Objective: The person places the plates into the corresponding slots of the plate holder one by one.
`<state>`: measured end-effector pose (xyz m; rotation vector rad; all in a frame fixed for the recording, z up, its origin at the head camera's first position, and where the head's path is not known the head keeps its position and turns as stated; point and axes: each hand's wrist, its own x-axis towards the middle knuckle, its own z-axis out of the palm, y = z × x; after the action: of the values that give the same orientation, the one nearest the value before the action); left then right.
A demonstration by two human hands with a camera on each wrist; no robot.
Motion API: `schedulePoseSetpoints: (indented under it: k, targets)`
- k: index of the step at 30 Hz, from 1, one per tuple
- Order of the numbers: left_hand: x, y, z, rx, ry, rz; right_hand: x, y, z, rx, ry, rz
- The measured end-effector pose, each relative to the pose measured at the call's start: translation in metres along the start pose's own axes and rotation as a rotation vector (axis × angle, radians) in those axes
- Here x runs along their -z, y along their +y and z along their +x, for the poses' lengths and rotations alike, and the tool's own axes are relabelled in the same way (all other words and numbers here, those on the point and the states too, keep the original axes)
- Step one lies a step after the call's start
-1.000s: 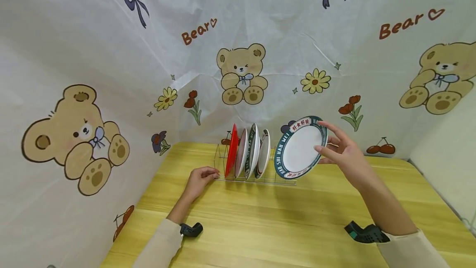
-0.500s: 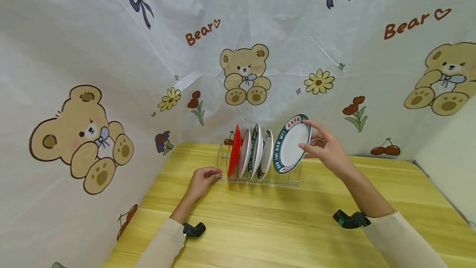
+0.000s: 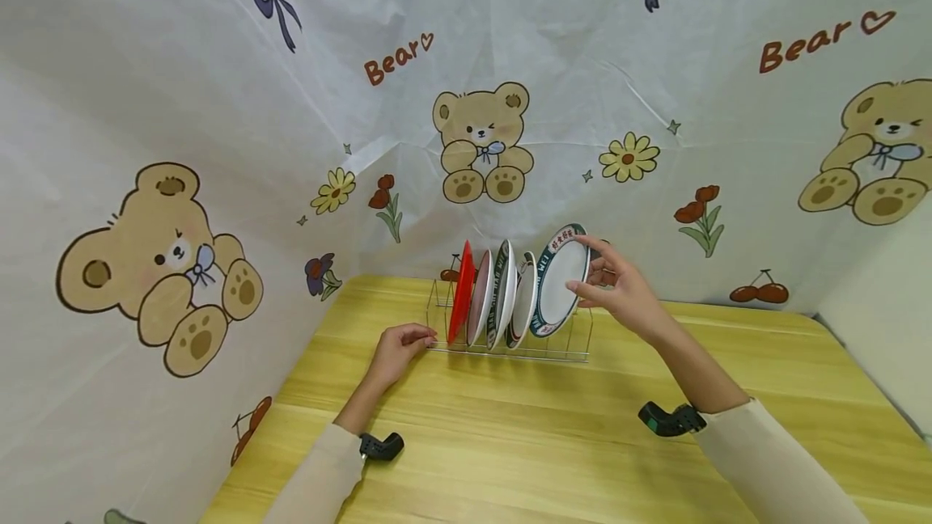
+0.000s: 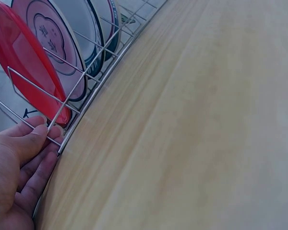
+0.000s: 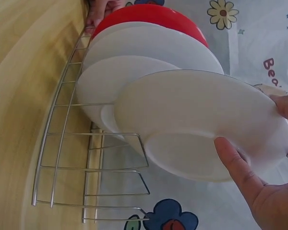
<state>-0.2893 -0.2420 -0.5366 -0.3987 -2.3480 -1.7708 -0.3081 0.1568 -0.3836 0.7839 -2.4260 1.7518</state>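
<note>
My right hand (image 3: pixel 619 285) holds a white plate (image 3: pixel 562 285) with a green lettered rim by its right edge, thumb on one face and fingers at the rim. The plate tilts over the right part of a wire dish rack (image 3: pixel 553 358); whether its lower edge touches the wires I cannot tell. In the right wrist view its pale underside (image 5: pixel 201 115) shows. My left hand (image 3: pixel 393 356) pinches the rack's front left corner, thumb and fingertips on the wire (image 4: pixel 53 125). Standing in the rack are a red plate (image 3: pixel 460 293), a pinkish plate (image 3: pixel 478 297) and further patterned plates (image 3: pixel 506 297).
The rack stands on a yellow wood-grain table (image 3: pixel 510 443), near its back edge. Behind and to the left hangs a pale cloth (image 3: pixel 328 87) printed with bears, bows and flowers. Bare rack slots (image 5: pixel 101 182) lie to the right of the held plate.
My right hand has carried the green-rimmed plate leftward to beside the standing plates, and the plate has turned more edge-on. My left hand stays at the rack corner.
</note>
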Motion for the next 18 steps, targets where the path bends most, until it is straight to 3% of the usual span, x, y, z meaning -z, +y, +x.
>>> schedulePoseSetpoints:
  k: [13, 18]
  targets:
    - [0.002, 0.0, 0.0, 0.009, -0.034, -0.017, -0.023, 0.009, 0.011, -0.012, -0.037, -0.069]
    - [0.001, -0.018, 0.006, 0.019, -0.029, 0.004, -0.029, 0.016, 0.011, -0.039, -0.008, -0.035]
